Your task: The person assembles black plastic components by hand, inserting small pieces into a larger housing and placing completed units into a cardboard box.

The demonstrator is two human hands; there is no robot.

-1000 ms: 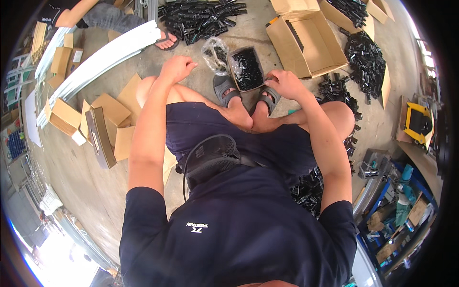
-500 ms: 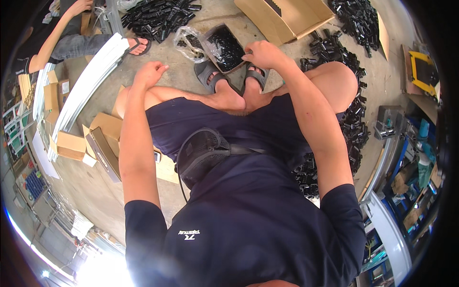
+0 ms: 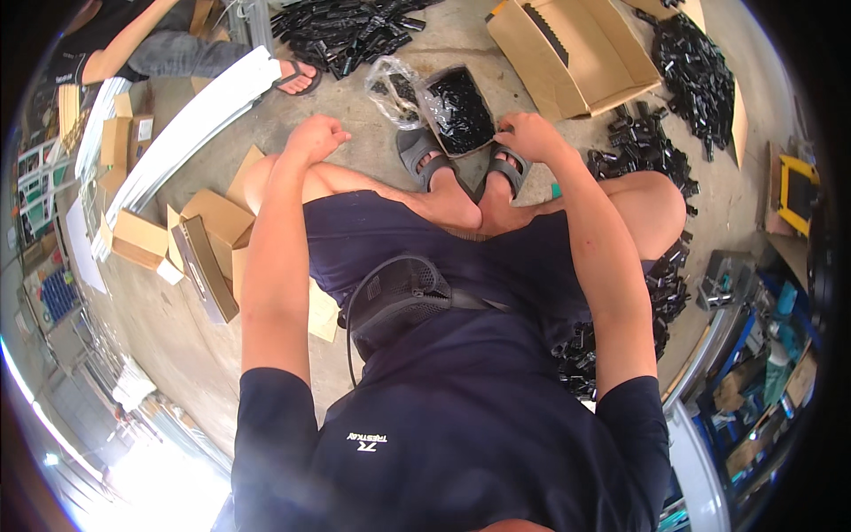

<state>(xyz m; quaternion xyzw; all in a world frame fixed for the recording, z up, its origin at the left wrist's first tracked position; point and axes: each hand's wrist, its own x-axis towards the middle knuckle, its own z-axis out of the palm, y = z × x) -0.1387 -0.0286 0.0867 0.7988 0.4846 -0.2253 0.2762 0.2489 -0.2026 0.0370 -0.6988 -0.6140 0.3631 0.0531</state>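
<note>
My left hand hovers above my left shin, its fingers curled in; whether it holds something small is hidden. My right hand is over my right sandal, fingers bent together at the right rim of a small open box. I cannot tell whether it grips that rim or something small. Many small shiny black parts fill the box, which stands on the floor just beyond my feet. Against its left side lies a clear plastic bag with small black pieces in it.
Piles of black plastic parts lie at the far left, far right and beside my right leg. A large open cardboard box stands beyond. White long strips and opened cartons are leftward, near another person's foot.
The whole view has shifted, so the floor things sit farther right and lower. My right hand stays by the box's rim; my left hand remains raised over my shin.
</note>
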